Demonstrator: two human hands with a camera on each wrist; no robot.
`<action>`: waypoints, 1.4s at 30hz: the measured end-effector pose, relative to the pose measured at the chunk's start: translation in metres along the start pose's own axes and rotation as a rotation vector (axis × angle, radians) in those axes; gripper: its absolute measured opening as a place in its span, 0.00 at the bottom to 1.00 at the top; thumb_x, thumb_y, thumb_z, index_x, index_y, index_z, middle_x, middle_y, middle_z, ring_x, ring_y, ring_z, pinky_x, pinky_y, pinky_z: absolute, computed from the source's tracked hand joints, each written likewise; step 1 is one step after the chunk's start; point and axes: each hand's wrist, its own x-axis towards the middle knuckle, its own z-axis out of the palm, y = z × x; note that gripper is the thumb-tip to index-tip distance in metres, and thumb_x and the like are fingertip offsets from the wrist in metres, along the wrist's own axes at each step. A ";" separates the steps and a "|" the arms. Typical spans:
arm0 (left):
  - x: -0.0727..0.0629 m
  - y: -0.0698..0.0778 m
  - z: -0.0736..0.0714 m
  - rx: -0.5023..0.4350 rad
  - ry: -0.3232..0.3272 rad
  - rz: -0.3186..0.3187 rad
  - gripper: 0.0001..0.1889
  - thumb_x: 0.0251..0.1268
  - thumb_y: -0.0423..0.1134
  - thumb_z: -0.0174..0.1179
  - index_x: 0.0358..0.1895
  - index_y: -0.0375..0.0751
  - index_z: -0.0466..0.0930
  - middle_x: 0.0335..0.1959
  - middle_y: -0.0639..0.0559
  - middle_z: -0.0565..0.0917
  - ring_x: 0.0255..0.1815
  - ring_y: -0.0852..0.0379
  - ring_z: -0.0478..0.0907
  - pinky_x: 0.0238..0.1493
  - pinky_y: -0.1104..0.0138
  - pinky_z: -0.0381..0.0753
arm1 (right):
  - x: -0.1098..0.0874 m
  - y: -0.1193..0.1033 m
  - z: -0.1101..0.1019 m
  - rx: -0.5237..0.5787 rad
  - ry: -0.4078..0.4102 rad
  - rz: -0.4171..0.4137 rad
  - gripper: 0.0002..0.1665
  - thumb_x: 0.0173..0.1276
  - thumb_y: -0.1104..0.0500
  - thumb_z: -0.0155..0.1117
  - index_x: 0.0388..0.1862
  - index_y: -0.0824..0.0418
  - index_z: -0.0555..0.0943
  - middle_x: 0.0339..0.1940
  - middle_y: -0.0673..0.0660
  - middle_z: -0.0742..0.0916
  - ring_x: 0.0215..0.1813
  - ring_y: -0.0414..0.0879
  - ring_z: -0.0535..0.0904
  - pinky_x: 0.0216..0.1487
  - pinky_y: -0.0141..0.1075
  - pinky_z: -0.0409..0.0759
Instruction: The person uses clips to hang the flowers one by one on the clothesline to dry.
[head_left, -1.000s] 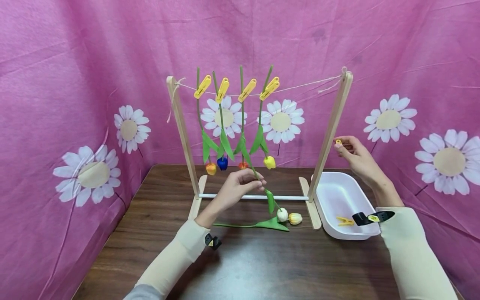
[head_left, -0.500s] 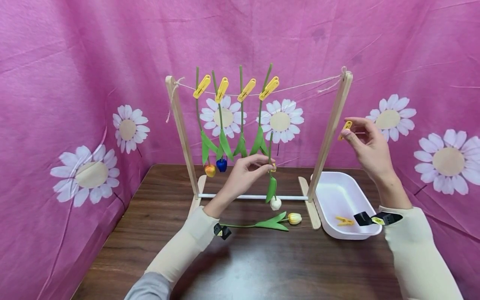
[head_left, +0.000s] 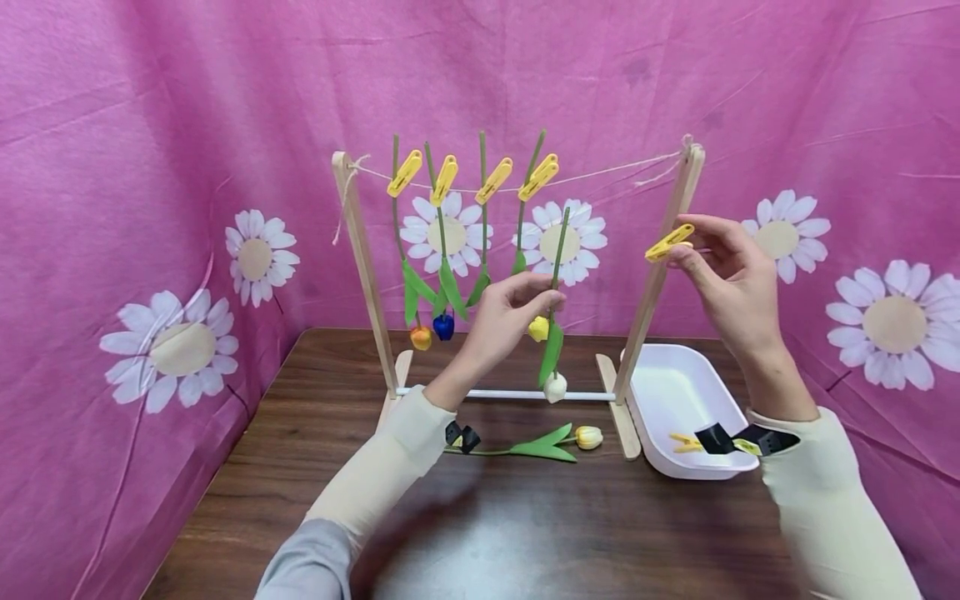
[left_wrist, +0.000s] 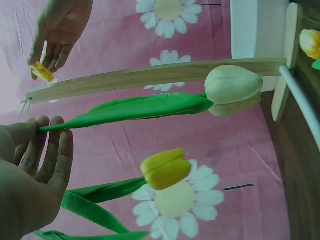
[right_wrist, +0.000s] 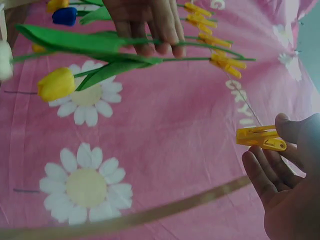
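Observation:
My left hand (head_left: pixel 513 321) pinches the green stem of a white tulip (head_left: pixel 555 387), which hangs head down in front of the rack. Near the right post, my right hand (head_left: pixel 731 279) holds a yellow clothespin (head_left: pixel 670 242) between thumb and fingers; the right wrist view shows this clothespin (right_wrist: pixel 261 138) side-on. Several tulips hang upside down from the string (head_left: pixel 600 173), each held by a yellow clothespin. Among them are an orange tulip (head_left: pixel 421 337), a blue tulip (head_left: pixel 443 326) and a yellow tulip (head_left: pixel 538 328). Another bloom is hidden behind my left hand.
A wooden rack with a right post (head_left: pixel 660 250) and a white lower bar (head_left: pixel 517 395) stands on the brown table (head_left: pixel 300 500). A yellow-white tulip (head_left: pixel 588 437) lies before it. The white basin (head_left: pixel 637 417) at right contains a yellow clothespin (head_left: pixel 684 442).
My left hand has lifted the white tulip off the table, up and right, and its stem now stands nearly vertical. The right hand has risen with the clothespin, which now points left.

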 end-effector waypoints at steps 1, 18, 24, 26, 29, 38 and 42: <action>0.003 0.002 0.001 -0.002 0.008 0.009 0.12 0.74 0.37 0.69 0.55 0.37 0.88 0.44 0.43 0.93 0.43 0.56 0.90 0.51 0.57 0.91 | 0.001 -0.001 0.003 0.012 -0.006 0.005 0.22 0.70 0.79 0.65 0.63 0.77 0.81 0.45 0.57 0.89 0.42 0.42 0.87 0.48 0.25 0.86; 0.047 0.020 0.011 0.012 0.094 0.056 0.13 0.76 0.36 0.67 0.58 0.37 0.87 0.45 0.41 0.93 0.43 0.52 0.92 0.49 0.60 0.92 | 0.020 -0.010 0.050 -0.164 -0.039 -0.025 0.15 0.70 0.76 0.68 0.55 0.77 0.84 0.40 0.47 0.92 0.34 0.36 0.86 0.40 0.26 0.86; 0.056 0.027 0.014 0.024 0.128 0.045 0.11 0.77 0.35 0.65 0.55 0.34 0.87 0.45 0.40 0.93 0.43 0.53 0.92 0.50 0.60 0.92 | 0.037 -0.018 0.065 -0.114 0.020 0.025 0.11 0.69 0.74 0.72 0.48 0.66 0.89 0.39 0.48 0.92 0.32 0.37 0.85 0.34 0.26 0.83; 0.058 0.030 0.015 0.035 0.137 0.034 0.10 0.78 0.34 0.65 0.55 0.34 0.87 0.45 0.41 0.93 0.42 0.53 0.92 0.49 0.62 0.92 | 0.045 -0.019 0.069 -0.062 0.038 0.036 0.11 0.68 0.74 0.72 0.46 0.65 0.90 0.39 0.50 0.92 0.32 0.39 0.85 0.32 0.25 0.82; 0.059 0.033 0.015 0.055 0.147 0.007 0.10 0.78 0.34 0.63 0.55 0.35 0.87 0.45 0.41 0.93 0.43 0.54 0.92 0.49 0.66 0.91 | 0.056 -0.019 0.075 0.003 0.063 0.044 0.09 0.67 0.75 0.73 0.44 0.66 0.90 0.36 0.52 0.93 0.30 0.40 0.85 0.28 0.25 0.79; 0.062 0.037 0.019 0.114 0.194 0.007 0.11 0.81 0.33 0.61 0.58 0.35 0.86 0.46 0.43 0.93 0.44 0.55 0.92 0.48 0.65 0.91 | 0.089 -0.024 0.085 0.093 0.116 0.087 0.07 0.65 0.76 0.73 0.36 0.66 0.91 0.27 0.53 0.92 0.20 0.41 0.83 0.15 0.26 0.69; 0.064 0.040 0.019 0.132 0.204 0.005 0.13 0.81 0.34 0.60 0.61 0.36 0.84 0.46 0.44 0.93 0.44 0.58 0.92 0.49 0.68 0.90 | 0.098 -0.027 0.087 0.100 0.117 0.150 0.05 0.66 0.74 0.74 0.36 0.67 0.91 0.27 0.54 0.92 0.16 0.41 0.80 0.12 0.27 0.65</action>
